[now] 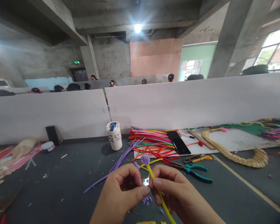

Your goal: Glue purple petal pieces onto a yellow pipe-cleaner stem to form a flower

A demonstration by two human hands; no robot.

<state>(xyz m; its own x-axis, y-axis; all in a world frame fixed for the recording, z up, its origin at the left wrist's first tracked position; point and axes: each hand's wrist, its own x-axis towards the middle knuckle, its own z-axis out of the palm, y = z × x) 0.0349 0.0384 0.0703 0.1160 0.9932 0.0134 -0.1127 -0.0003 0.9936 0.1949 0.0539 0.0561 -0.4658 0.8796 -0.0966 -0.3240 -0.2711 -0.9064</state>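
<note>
Between the thumb and fingers of my right hand [170, 186] is a yellow pipe cleaner stem [164, 205], tilted, its top end carrying a fringed purple flower head [145, 159]. My left hand [124, 186] is closed in a pinch just left of the stem; whatever its fingertips grip is too small or hidden to make out. A small shiny metal piece [146, 181] shows in the gap between both hands. Below them, several purple snippets [146, 200] lie on the dark table [79, 168]. Purple pipe cleaners [121, 160] stretch out beyond my left hand.
Teal-handled pliers [196, 169] lie to the right, near a phone [178, 142] on a pile of coloured pipe cleaners [151, 135]. A white cup [114, 136] stands by the low partition [177, 105]. A curved tan craft piece [235, 155] lies at far right.
</note>
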